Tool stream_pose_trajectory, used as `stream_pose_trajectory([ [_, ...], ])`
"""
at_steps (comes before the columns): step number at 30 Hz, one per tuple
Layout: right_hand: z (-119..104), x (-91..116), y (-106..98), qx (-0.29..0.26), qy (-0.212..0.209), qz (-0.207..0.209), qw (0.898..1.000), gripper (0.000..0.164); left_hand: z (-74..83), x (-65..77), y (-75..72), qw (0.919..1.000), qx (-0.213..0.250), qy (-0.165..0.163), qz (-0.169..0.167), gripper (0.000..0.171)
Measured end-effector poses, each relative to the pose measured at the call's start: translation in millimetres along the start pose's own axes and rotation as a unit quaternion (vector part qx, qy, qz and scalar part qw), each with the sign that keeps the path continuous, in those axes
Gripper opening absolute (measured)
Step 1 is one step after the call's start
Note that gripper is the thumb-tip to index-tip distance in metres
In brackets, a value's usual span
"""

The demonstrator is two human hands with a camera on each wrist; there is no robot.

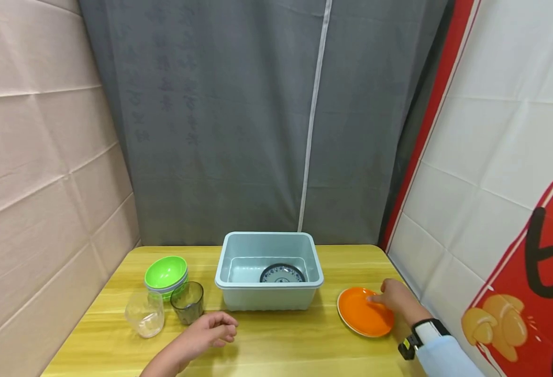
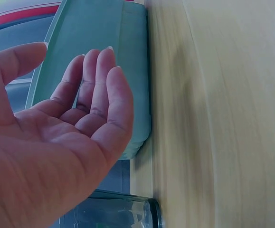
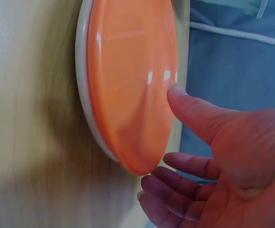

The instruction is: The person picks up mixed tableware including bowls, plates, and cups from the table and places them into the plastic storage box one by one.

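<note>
My right hand (image 1: 397, 298) is at the right edge of an orange plate (image 1: 358, 313), which lies on a white-rimmed plate (image 3: 83, 52). In the right wrist view the thumb (image 3: 194, 111) reaches over the orange rim, while the other fingers spread loosely beside the edge. My left hand (image 1: 210, 331) hovers above the table in front of the basin, its fingers slightly bent and holding nothing. Close behind it stand a dark tinted glass (image 1: 188, 303) and a clear glass (image 1: 145, 315).
A pale blue basin (image 1: 269, 298) stands at the middle back, with a dark-rimmed patterned plate (image 1: 282, 273) inside. Stacked bowls, a green bowl (image 1: 165, 270) on top, sit at the left. Grey curtain (image 1: 239, 131) hangs behind the wooden table (image 1: 276, 345); a white wall covering (image 1: 474, 173) borders the right.
</note>
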State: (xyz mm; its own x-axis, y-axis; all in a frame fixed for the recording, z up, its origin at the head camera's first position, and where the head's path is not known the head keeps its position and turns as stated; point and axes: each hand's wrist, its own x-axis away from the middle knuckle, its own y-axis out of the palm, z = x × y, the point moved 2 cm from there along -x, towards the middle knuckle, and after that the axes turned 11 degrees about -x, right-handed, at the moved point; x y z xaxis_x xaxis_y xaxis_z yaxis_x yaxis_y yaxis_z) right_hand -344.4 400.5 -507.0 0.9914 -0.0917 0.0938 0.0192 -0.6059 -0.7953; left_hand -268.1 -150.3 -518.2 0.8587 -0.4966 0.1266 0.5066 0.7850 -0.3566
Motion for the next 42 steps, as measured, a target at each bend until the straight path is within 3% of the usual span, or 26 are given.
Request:
stream_pose_trajectory([
  [6,14.1,-7.3,3.0,-0.055,0.02,0.002,0.998,0.043,-1.8,1.1,0.7,1.0,0.001,-0.002,0.001,0.032],
  [20,33.0,-15.1,7.3,-0.124,0.011,-0.005,0.992,0.022,-4.5,1.4,0.2,0.9999,-0.007,-0.013,0.004,0.031],
  [29,33.9,-12.8,0.6,-0.113,-0.017,0.011,0.993,0.016,-4.5,-3.7,-1.6,0.9998,-0.012,-0.014,0.006,0.03],
  [37,35.3,-6.2,-8.6,-0.137,-0.005,0.008,0.991,0.014,-5.1,-5.3,-1.4,0.9997,-0.016,-0.017,0.007,0.031],
  [42,34.3,-2.6,-14.6,-0.185,0.025,-0.016,0.982,0.016,-4.7,-4.6,-1.1,0.9997,-0.018,-0.013,0.012,0.03],
])
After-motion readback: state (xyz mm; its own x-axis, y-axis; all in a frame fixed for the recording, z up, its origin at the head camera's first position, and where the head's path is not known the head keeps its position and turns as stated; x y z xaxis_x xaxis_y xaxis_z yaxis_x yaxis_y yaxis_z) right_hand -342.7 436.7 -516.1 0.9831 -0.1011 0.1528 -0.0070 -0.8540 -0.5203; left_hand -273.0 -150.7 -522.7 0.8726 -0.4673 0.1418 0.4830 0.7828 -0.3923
